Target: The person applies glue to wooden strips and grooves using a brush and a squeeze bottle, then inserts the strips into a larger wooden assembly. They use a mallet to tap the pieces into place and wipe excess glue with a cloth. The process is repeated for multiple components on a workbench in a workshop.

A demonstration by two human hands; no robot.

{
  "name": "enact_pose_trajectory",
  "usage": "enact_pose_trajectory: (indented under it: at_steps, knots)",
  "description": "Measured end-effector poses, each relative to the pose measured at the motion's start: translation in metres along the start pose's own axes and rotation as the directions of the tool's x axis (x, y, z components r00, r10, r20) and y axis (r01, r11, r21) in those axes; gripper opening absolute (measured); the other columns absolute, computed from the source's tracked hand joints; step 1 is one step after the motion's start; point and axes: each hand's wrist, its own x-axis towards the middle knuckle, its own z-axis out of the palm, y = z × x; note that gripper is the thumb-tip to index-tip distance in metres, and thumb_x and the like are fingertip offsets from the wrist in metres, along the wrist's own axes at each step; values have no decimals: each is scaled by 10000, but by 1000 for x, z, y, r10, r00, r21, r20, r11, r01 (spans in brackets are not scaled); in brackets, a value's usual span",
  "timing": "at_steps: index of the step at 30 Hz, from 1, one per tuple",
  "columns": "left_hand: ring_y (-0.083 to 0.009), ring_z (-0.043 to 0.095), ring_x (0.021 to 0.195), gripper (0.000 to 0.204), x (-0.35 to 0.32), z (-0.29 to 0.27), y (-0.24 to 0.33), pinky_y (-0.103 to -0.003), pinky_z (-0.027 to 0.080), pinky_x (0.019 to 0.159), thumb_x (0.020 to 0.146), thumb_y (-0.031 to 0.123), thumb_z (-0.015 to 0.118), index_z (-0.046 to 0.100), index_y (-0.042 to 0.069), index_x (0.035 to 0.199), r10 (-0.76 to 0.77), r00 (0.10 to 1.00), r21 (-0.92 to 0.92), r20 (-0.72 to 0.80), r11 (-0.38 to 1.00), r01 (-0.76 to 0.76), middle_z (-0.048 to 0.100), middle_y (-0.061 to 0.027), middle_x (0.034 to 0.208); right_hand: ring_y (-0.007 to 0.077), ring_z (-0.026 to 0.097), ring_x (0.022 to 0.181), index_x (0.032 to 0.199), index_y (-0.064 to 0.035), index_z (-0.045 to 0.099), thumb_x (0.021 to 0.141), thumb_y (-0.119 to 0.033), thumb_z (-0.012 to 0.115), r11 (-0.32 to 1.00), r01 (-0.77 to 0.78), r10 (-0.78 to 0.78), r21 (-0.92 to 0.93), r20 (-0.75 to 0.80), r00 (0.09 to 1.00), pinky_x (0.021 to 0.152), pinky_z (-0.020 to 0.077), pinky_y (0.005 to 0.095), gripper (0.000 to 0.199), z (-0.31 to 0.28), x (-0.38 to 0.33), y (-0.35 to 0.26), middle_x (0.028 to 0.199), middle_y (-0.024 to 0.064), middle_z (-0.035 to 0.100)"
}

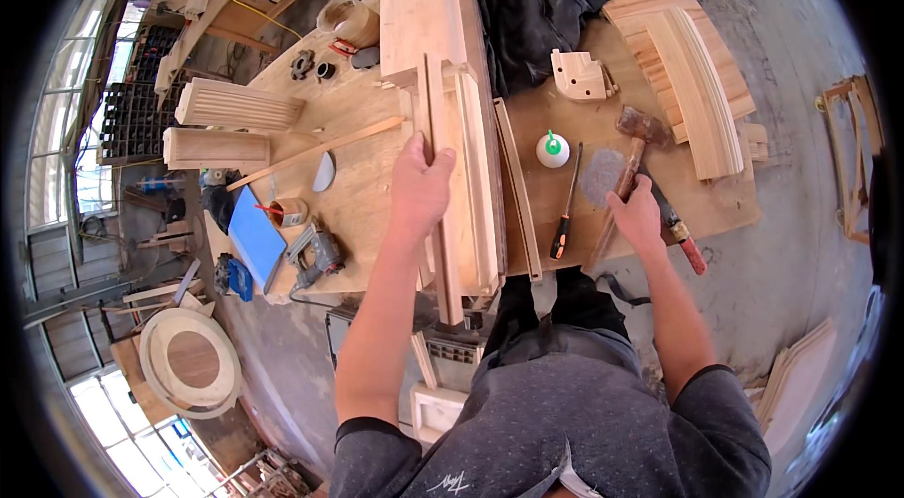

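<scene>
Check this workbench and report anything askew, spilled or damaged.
Nothing is spilled or visibly broken. One oddity: the long pale wooden strip under the left hand juts past the plywood bench's near edge, unsupported. The right hand grips the wooden-handled hammer. The black-and-orange screwdriver lies loose nearby.

Both bare forearms reach forward from the lower edge. The left hand (pixel 419 189) lies palm down, fingers curled over. The right hand (pixel 638 216) is closed in a grip.

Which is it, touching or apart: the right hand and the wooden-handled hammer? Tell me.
Touching. The head view shows the right hand wrapped around the wooden handle of the hammer.
</scene>
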Motion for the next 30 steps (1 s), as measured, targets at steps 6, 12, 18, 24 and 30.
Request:
enact_pose_trajectory:
  at_steps: [6, 12, 18, 24, 30]
  knots:
    - [-455, 647, 962, 228, 2, 33, 4, -485, 501, 848, 941, 109, 595, 525, -65, 1070, 17, 999, 366, -42, 931, 0, 654, -301, 971, 348, 682, 831, 1230, 82, 497, 855, -157, 641, 943, -161, 140, 290, 91, 986, 782, 554, 412, 467, 13, 26, 16, 929, 226, 671]
    - [-518, 639, 947, 231, 9, 43, 15, -538, 494, 852, 930, 65, 574, 511, -103, 1076, 26, 998, 440, -56, 898, 1, 646, -350, 946, 142, 535, 521, 1071, 23, 511, 834, -72, 554, 751, -281, 197, 598, 202, 959, 479, 467, 323, 258, -21, 24, 2, 710, 70, 540]
    - [-532, 634, 952, 237, 11, 50, 9, -542, 499, 854, 912, 54, 566, 516, -112, 1074, 69, 994, 484, -88, 875, -18, 643, -368, 948, 162, 563, 559, 1082, 11, 531, 843, -79, 553, 823, -156, 86, 546, 152, 985, 514, 475, 342, 256, -55, 9, -22, 747, 87, 569]
    - [-470, 630, 890, 222, 17, 51, 4, -512, 487, 801, 914, 102, 593, 518, -81, 1015, 73, 993, 509, -96, 861, -14, 629, -312, 910, 277, 638, 694, 1248, 29, 536, 869, -129, 596, 918, 257, -260, 301, -29, 965, 678, 523, 408, 415, -88, 28, -55, 852, 175, 628]
    - [-474, 636, 903, 175, 16, 50, 5, -517, 496, 802, 905, 82, 589, 525, -66, 972, 65, 993, 475, -99, 880, -10, 640, -314, 907, 413, 629, 1047, 1420, 4, 475, 921, -176, 637, 725, 602, -613, 334, -85, 785, 909, 494, 447, 554, -121, 45, -148, 1093, 230, 659]
